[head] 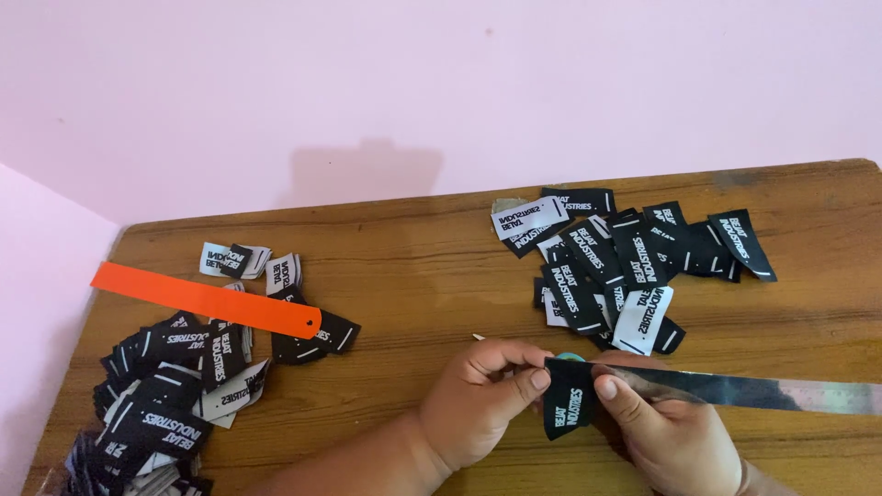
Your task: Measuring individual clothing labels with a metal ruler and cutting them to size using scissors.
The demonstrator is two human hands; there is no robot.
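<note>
Table (404,266), brown wood, set against a pink wall (367,73). Far left: heap of black and white woven labels (175,395), spilling toward the near corner. Across that heap: orange strip (207,299), flat, tilted down to the right, a small hole near its right end. Centre front: left hand (478,395), thumb and fingers pinching the left edge of a single black label (567,400). The label hangs between both hands, folded over a shiny metal ruler (735,390). Right hand (666,422), thumb pressing the label's right edge onto the ruler, which runs out right. Behind, well apart: second label heap (625,257).
</note>
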